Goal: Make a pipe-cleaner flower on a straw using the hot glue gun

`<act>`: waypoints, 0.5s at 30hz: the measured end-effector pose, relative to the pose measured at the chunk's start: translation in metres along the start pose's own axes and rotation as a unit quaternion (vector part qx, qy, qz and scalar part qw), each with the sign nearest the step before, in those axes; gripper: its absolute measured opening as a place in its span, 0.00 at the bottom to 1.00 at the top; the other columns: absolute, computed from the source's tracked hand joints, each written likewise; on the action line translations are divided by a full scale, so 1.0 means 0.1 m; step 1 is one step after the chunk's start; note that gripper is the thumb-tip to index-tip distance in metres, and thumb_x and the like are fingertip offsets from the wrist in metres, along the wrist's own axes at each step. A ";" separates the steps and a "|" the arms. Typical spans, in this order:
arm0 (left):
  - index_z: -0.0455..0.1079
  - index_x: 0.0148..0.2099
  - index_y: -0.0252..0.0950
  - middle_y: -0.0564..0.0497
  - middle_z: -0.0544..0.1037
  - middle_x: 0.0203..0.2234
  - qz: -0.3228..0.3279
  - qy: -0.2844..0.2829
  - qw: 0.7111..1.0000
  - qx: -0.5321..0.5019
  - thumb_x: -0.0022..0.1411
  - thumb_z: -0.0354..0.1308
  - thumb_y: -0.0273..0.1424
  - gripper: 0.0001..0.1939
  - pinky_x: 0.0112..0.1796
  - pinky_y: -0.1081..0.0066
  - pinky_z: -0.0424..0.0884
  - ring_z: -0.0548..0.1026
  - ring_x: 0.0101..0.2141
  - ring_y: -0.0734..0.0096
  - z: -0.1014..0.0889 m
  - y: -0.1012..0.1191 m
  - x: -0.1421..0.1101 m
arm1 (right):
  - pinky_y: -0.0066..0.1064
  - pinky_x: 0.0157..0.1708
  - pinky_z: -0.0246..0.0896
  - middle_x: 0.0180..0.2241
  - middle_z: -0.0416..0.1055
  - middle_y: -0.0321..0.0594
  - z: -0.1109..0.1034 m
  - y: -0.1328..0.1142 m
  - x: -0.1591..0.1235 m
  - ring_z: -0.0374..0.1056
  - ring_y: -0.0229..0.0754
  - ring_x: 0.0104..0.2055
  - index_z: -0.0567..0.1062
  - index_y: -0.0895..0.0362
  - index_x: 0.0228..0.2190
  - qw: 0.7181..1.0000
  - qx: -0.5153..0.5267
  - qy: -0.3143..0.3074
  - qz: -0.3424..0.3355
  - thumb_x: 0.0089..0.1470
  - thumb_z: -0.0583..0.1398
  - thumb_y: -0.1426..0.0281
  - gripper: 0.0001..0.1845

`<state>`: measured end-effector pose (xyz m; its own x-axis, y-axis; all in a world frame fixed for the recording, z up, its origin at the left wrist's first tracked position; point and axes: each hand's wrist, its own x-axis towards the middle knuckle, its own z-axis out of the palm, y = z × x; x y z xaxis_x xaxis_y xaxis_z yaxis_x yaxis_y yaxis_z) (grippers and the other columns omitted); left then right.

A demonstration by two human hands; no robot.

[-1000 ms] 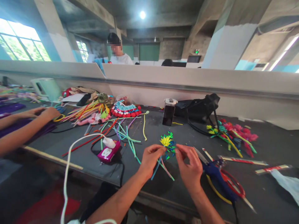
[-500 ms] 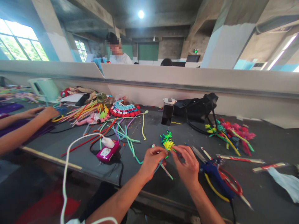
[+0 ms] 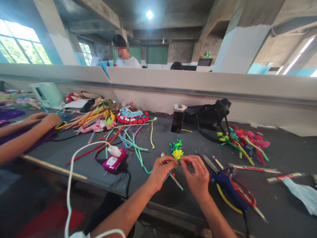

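A yellow fuzzy flower [image 3: 177, 154], apparently made of pipe cleaner, sits just beyond my fingertips. My left hand [image 3: 162, 172] is closed in a pinch at the flower's base, with pale green and bluish stems showing beneath it. My right hand [image 3: 196, 173] pinches at the flower's lower right side; what lies between those fingertips is too small to make out. Short green and blue pieces [image 3: 176, 144] lie right behind the flower. To the right of my right hand rest a blue glue gun [image 3: 231, 190] and red-handled scissors [image 3: 249, 195].
Pipe cleaners [image 3: 133, 143] and a purple power adapter [image 3: 114, 161] with a white cable lie on the left. Behind stand a phone [image 3: 177, 122] and a black bag [image 3: 210, 114]. Finished-looking flowers [image 3: 250, 140] lie right. A co-worker's hands [image 3: 47, 119] work at far left.
My right hand has drawn slightly down and left, its fingertips now closer together and nearer my left fingers. The flower has shifted slightly.
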<state>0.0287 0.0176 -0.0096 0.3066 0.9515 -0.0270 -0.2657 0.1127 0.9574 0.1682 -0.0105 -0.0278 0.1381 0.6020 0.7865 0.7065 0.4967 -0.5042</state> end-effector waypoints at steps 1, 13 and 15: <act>0.76 0.25 0.32 0.52 0.70 0.20 0.003 -0.001 1.000 0.005 0.48 0.65 0.35 0.10 0.23 0.73 0.61 0.64 0.20 0.77 0.00 0.00 0.00 | 0.31 0.36 0.65 0.31 0.73 0.39 0.00 0.00 0.00 0.68 0.39 0.34 0.74 0.55 0.32 1.000 0.000 -0.001 0.000 0.57 0.59 0.71 0.03; 0.79 0.28 0.34 0.49 0.78 0.26 -0.023 0.042 0.996 -0.077 0.47 0.68 0.34 0.08 0.34 0.72 0.65 0.71 0.29 0.72 -0.03 -0.03 0.04 | 0.29 0.32 0.62 0.28 0.71 0.36 -0.03 -0.10 0.00 0.65 0.37 0.27 0.75 0.54 0.40 0.996 -0.003 0.010 0.088 0.58 0.59 0.64 0.10; 0.80 0.30 0.35 0.48 0.79 0.29 -0.017 0.048 0.993 -0.104 0.47 0.69 0.33 0.07 0.37 0.72 0.65 0.72 0.32 0.71 -0.04 -0.02 0.04 | 0.29 0.31 0.61 0.28 0.72 0.37 -0.04 -0.17 0.00 0.66 0.37 0.27 0.77 0.54 0.35 0.991 0.013 -0.030 0.130 0.57 0.59 0.63 0.09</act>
<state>0.0267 0.0228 -0.0123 0.2332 0.9678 -0.0948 -0.4429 0.1925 0.8757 0.1595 -0.0214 -0.0176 0.2709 0.7471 0.6070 0.6341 0.3360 -0.6964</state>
